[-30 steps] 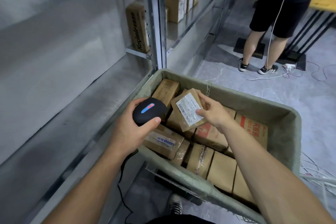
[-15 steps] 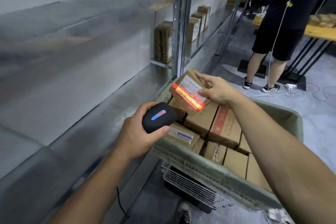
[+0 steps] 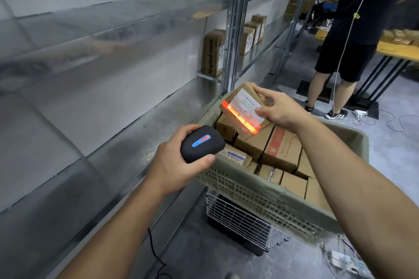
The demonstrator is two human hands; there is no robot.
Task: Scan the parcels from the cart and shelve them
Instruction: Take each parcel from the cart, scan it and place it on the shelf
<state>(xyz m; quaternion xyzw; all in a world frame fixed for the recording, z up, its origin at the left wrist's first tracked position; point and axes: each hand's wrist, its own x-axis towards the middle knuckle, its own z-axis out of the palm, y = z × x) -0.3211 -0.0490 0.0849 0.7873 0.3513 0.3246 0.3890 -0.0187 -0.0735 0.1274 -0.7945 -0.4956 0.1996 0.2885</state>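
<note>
A small brown parcel (image 3: 243,108) is held just above the cart's far left corner, right of the frame's centre. Its white-labelled face is tilted toward the lower left and its long axis runs diagonally from upper left to lower right. A red scan line (image 3: 240,118) glows along the label's lower edge; the print is too blurred to read.

The right hand (image 3: 275,108) reaches in from the lower right with the forearm extended, fingers over the parcel's top edge and thumb pressed on the label. The left hand (image 3: 179,163), at centre, wraps a black handheld scanner (image 3: 201,144), with the thumb along its near side and the nose aimed up and right at the parcel.

Below, more cardboard parcels (image 3: 283,149) fill the cloth-lined cart (image 3: 260,190). A bare metal shelf (image 3: 136,120) runs along the left, with upright boxes (image 3: 213,53) farther back. A person in black shorts (image 3: 347,52) stands at the upper right.
</note>
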